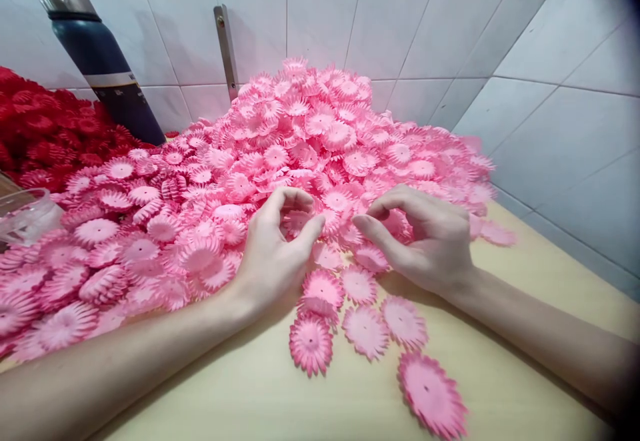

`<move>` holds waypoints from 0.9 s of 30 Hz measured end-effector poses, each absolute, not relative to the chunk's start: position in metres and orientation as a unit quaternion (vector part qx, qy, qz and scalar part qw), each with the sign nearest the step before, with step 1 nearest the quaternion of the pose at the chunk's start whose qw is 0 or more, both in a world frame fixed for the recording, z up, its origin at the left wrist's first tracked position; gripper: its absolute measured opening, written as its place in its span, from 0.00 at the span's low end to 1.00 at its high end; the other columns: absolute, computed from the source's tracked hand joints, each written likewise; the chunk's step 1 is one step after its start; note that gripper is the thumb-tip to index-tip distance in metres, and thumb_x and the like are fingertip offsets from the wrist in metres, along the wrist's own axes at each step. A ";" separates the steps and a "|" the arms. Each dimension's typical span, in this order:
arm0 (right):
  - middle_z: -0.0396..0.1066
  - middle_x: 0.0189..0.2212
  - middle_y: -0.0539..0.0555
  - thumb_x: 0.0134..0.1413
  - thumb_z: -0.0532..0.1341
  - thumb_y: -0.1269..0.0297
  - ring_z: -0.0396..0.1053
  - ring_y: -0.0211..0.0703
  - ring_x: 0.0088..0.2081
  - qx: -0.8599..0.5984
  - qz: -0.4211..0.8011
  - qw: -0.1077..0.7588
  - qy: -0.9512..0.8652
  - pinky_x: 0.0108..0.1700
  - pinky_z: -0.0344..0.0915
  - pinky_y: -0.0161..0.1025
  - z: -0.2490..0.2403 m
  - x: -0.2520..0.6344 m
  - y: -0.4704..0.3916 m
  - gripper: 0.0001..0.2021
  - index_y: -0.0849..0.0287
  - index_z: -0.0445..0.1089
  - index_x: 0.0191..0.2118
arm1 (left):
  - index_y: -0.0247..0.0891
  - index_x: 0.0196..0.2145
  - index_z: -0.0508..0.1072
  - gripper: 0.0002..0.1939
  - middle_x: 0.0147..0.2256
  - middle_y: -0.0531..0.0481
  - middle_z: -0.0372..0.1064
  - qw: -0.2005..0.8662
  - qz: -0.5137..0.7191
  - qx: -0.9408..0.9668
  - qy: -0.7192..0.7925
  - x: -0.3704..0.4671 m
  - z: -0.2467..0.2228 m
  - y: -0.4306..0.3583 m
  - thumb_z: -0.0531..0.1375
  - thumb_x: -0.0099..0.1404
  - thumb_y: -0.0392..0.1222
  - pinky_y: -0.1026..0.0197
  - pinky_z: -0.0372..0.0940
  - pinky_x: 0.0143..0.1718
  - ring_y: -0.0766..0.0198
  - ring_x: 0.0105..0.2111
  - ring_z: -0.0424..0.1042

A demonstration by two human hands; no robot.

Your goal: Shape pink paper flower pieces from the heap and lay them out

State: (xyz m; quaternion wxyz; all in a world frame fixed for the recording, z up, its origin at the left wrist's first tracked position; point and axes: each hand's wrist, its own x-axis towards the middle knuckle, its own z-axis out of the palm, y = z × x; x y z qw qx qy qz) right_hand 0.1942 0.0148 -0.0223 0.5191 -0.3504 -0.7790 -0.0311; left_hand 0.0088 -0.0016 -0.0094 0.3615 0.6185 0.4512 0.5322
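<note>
My left hand (277,247) is at the front of a large heap of pink paper-like flower layers (320,127). Its fingers curl, with a gap between thumb and index finger, and nothing shows in it. To its right, my right hand (430,237) is closed, thumb and index fingertip nearly together; whatever they may hold cannot be made out. The two hands face each other, apart. Below and between them lie several loose fringed layers, among them a darker-edged one (311,342) and a larger one (433,393), each with a small centre hole.
A dark blue bottle (107,71) with a metal top stands at the back left. Beside it rises a red heap (55,127) of similar pieces. A clear plastic container (30,217) sits at the left edge. Tiled walls (560,134) border the pale tabletop (240,387).
</note>
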 end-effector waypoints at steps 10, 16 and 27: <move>0.72 0.32 0.53 0.49 0.64 0.82 0.73 0.42 0.35 -0.174 -0.020 0.487 -0.856 0.36 0.71 0.37 -0.028 0.196 0.013 0.17 0.60 0.66 0.44 | 0.38 0.54 0.68 0.23 0.52 0.46 0.70 0.288 0.481 0.739 0.373 0.002 -0.012 -0.004 0.64 0.61 0.40 0.58 0.62 0.56 0.60 0.53 0.68; 0.75 0.36 0.57 0.50 0.64 0.81 0.76 0.42 0.37 -0.202 -0.037 0.489 -0.848 0.39 0.73 0.34 -0.028 0.195 0.013 0.19 0.61 0.66 0.48 | 0.37 0.33 0.76 0.05 0.32 0.50 0.75 0.345 0.481 0.705 0.391 0.002 -0.011 -0.002 0.65 0.60 0.41 0.61 0.68 0.40 0.64 0.34 0.73; 0.73 0.35 0.60 0.49 0.64 0.82 0.71 0.47 0.35 -0.172 -0.123 0.484 -0.849 0.34 0.70 0.45 -0.020 0.195 0.014 0.10 0.61 0.70 0.35 | 0.38 0.44 0.69 0.17 0.35 0.52 0.68 0.497 0.520 0.591 0.366 0.010 -0.007 -0.004 0.67 0.57 0.39 0.67 0.68 0.35 0.67 0.37 0.70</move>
